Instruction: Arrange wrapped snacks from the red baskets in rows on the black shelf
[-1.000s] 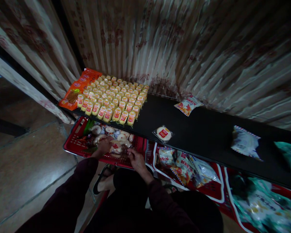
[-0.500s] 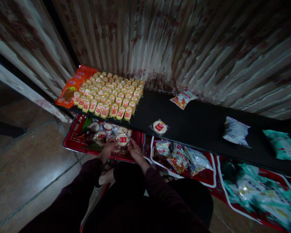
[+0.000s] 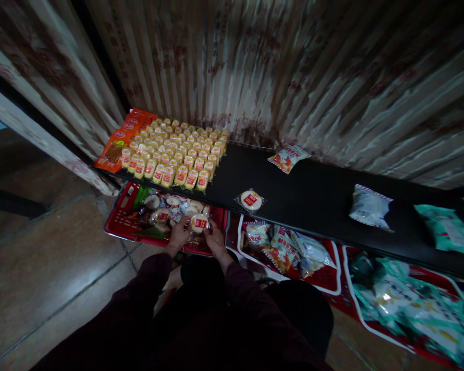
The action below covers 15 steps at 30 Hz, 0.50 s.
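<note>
Between my two hands is a round wrapped cake (image 3: 199,223) with a red label, held up above a red basket (image 3: 118,219). My left hand (image 3: 179,234) grips the wrapper's left edge, and my right hand (image 3: 215,238) pinches its right edge. More round wrapped pastries (image 3: 161,215) lie loose in the basket under my hands. On the black shelf (image 3: 294,190) just beyond, small yellow wrapped cakes (image 3: 170,154) stand in tight rows. A single round wrapped cake (image 3: 251,200) lies flat near the shelf's front edge.
An orange packet (image 3: 119,139) lies at the shelf's left end. Farther right are a white-and-orange snack bag (image 3: 290,157), a pale bag (image 3: 371,207) and a green bag (image 3: 446,229). Two white-rimmed baskets (image 3: 338,268) of bagged snacks stand below. A pleated curtain (image 3: 255,67) hangs behind.
Both hands have shifted slightly right, still holding the wrapped cake between them. The camera view has moved a little. Things on the shelf stay in place.
</note>
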### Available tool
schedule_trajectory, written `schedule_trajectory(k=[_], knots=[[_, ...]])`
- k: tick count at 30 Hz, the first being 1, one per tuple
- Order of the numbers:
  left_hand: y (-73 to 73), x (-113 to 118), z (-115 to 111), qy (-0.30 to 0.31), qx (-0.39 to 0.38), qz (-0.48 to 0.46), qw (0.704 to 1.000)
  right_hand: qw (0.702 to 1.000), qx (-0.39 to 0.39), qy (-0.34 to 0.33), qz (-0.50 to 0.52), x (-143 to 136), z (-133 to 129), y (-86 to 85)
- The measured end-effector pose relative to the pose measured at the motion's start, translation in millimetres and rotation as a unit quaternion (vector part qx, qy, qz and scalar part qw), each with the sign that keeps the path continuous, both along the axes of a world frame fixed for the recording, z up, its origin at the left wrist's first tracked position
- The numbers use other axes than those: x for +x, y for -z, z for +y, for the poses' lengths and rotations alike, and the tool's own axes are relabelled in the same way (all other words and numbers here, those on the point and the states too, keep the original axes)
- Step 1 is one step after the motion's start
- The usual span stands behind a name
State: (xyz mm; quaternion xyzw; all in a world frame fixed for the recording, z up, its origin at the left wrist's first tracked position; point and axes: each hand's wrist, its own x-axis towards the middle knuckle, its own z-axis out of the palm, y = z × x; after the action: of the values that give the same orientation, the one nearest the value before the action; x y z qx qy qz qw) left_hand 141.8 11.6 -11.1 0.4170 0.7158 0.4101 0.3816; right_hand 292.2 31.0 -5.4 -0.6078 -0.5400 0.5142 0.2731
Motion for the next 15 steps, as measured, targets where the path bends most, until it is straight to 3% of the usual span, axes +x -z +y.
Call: schedule_trajectory(k=[5, 9, 15], knots=[[-17.3, 3.6, -3.9, 0.036, 0.011, 0.100, 0.994, 1.000, 0.024, -0.013, -0.015, -0.6, -3.2, -8.3], [-28.9, 9.0, -5.3, 0.012, 0.006, 0.145, 0.989, 1.000, 0.016, -0.016, -0.013, -1.6, -5.0, -14.0], [-29.0, 8.6, -8.0, -0.017, 0.000, 0.185, 0.983, 0.999, -0.004, -0.049, -0.017, -2.0, -5.3, -21.5]])
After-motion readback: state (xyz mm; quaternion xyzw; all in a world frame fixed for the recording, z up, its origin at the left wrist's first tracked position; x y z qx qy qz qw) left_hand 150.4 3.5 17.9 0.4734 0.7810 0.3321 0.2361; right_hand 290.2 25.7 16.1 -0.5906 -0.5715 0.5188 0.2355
